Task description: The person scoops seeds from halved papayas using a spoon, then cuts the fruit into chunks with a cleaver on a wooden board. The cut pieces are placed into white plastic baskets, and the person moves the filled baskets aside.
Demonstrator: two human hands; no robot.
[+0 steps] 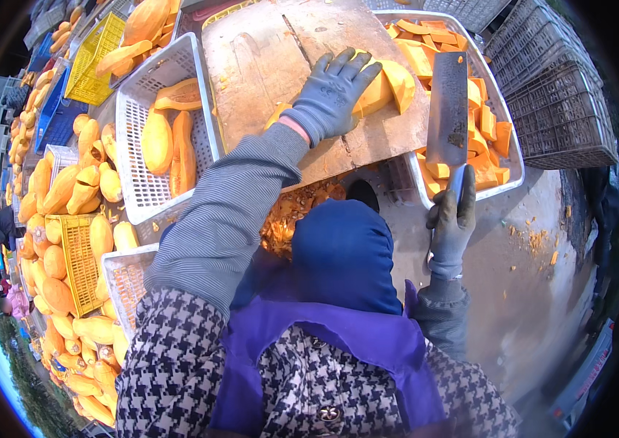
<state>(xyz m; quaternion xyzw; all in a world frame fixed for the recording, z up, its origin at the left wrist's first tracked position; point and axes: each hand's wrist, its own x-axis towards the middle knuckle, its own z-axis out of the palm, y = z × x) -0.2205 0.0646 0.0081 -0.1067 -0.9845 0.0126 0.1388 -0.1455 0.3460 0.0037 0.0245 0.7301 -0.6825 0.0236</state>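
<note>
My left hand (333, 96), in a grey-blue work glove, lies spread over cut pieces of orange squash (373, 97) on a worn wooden board (257, 71). Its fingers rest on the pieces. Part of the squash is hidden beneath the palm. My right hand (453, 219), gloved too, is closed round the handle of a broad-bladed cleaver (448, 109). The blade stands off the board's right edge, above a white plastic crate (513, 164) of squash chunks (482, 159). No squash touches the right hand.
A white crate (159, 211) with halved squash stands left of the board. Pulp and seeds (279, 219) lie below the board's near edge. Many peeled squashes (57, 279) and yellow crates (80, 263) fill the left. Stacked grey crates (558, 109) stand at the right.
</note>
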